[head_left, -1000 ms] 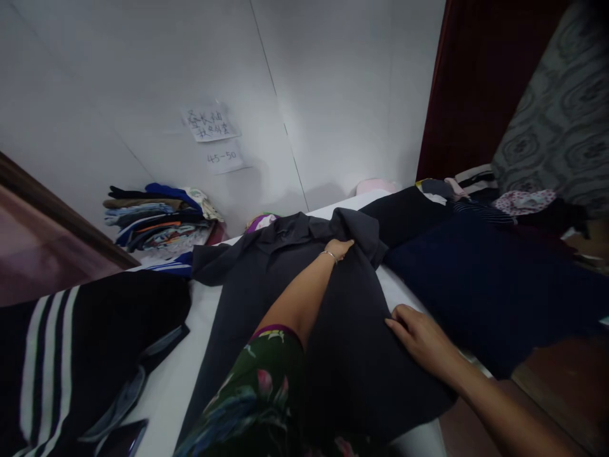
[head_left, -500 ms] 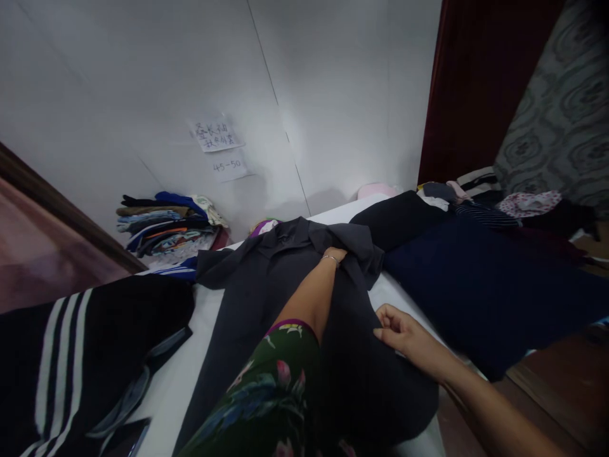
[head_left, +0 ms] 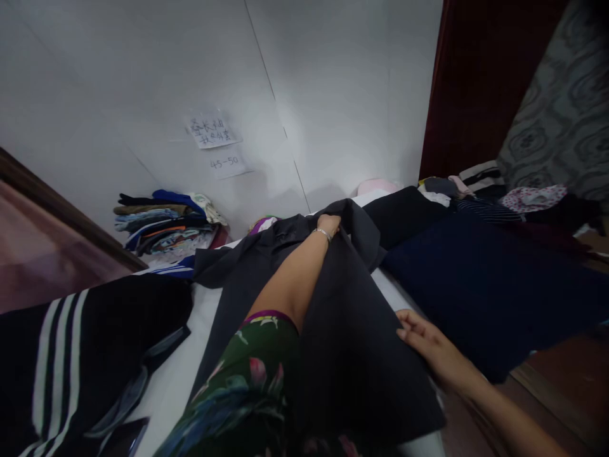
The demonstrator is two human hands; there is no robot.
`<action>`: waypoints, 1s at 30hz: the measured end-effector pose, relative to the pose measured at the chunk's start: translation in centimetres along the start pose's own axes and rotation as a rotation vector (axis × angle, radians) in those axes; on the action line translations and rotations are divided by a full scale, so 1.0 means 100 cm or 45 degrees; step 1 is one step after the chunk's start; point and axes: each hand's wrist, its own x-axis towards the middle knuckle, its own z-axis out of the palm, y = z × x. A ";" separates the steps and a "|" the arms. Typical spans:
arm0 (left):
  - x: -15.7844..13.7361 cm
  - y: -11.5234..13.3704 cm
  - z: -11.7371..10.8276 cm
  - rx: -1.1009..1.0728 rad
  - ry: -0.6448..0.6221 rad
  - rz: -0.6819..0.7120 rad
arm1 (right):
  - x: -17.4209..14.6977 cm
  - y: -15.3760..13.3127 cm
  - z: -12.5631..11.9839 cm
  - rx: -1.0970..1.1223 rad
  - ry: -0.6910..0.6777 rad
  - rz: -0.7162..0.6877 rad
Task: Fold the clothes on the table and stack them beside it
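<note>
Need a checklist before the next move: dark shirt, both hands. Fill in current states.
1. Left hand closed on the dark shirt near the collar: ok.
2. Right hand firmly pinching the shirt's side edge: cannot tell; fingers are at the edge.
3. Shirt lying flat: not ok, cloth is raised at the left hand.
4. Striped garment apart from the shirt's body: ok, white table shows between.
5. Near hem straight: cannot tell, floral sleeve hides part.

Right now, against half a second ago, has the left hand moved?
Yes: the left hand has moved up and slightly left in view, closer to the wall seam's lower end.
</note>
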 end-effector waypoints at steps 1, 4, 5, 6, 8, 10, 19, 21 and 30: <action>-0.001 -0.001 0.007 -0.018 -0.022 -0.050 | 0.001 0.005 -0.006 -0.050 0.071 0.001; -0.009 -0.010 0.029 -0.064 -0.071 -0.160 | -0.001 0.027 -0.028 -0.350 0.273 0.005; -0.012 -0.014 0.034 -0.079 -0.079 -0.179 | -0.005 0.033 -0.033 -0.468 0.321 -0.002; -0.015 -0.019 0.038 -0.094 -0.081 -0.191 | -0.010 0.038 -0.035 -0.586 0.352 -0.017; -0.019 -0.026 0.042 -0.121 -0.071 -0.194 | -0.020 0.042 -0.033 -0.799 0.385 -0.072; -0.021 -0.030 0.039 -0.152 -0.041 -0.166 | -0.029 0.039 -0.026 -0.879 0.381 -0.135; -0.063 -0.034 0.022 -0.316 -0.072 0.077 | -0.029 0.046 -0.046 -0.611 0.459 -0.071; -0.089 -0.050 0.014 -0.316 -0.095 0.138 | -0.032 0.054 -0.055 -0.576 0.511 -0.021; -0.245 -0.175 -0.089 0.351 -0.073 0.609 | -0.050 0.064 -0.060 -0.558 0.480 -0.055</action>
